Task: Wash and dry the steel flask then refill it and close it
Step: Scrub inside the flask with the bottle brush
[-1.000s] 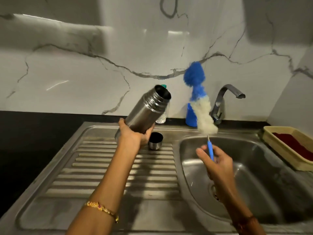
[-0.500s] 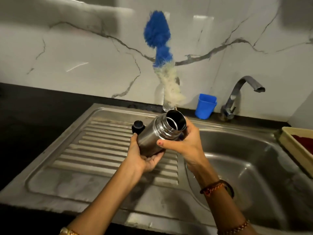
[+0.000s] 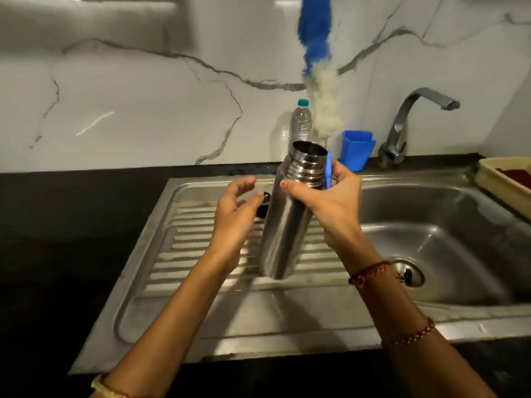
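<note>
Gripping the steel flask (image 3: 283,225) at its threaded neck, your right hand (image 3: 330,205) also pinched the bottle brush (image 3: 316,67) handle. Uncapped and shiny, it hung nearly upright over the sink's drainboard (image 3: 201,254). Your left hand (image 3: 232,222) hovered released beside it.

Steel flask (image 3: 283,225), shiny, uncapped, threaded neck up, nearly upright, tilted slightly, held above the sink's ridged drainboard (image 3: 184,254)
</note>
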Demonstrator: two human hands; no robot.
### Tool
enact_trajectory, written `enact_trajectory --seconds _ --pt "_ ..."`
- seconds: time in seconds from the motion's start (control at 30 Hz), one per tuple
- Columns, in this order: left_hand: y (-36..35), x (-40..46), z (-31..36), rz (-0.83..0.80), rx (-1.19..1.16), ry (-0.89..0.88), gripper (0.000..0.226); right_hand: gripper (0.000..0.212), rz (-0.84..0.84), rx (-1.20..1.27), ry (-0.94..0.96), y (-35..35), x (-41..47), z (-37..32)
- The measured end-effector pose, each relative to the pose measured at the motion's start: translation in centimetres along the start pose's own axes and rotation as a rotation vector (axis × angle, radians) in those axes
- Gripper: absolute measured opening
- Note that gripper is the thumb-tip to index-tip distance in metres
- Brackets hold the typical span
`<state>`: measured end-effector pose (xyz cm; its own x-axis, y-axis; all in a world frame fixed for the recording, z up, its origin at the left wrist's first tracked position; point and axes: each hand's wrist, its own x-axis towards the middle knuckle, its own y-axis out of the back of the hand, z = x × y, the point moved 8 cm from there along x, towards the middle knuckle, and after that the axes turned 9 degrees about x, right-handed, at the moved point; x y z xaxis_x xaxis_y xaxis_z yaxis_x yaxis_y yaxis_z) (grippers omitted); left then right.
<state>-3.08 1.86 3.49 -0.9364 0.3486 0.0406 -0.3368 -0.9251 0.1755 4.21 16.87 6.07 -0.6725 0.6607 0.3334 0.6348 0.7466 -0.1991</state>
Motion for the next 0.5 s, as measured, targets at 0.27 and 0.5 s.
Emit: enact_trajectory --seconds 0.27,0.5 --pt "-0.2 1.2 8.1 -0.178 0.349 -0.482 0.047 0.064 0.035 -0.143 -0.065 -1.7 -1.4 1.4" --pt "-0.6 2.0 8.8 -0.203 0.665 -0.515 0.057 0.059 -0.043 -0.195 -0.137 -2.9 -2.8 1.6"
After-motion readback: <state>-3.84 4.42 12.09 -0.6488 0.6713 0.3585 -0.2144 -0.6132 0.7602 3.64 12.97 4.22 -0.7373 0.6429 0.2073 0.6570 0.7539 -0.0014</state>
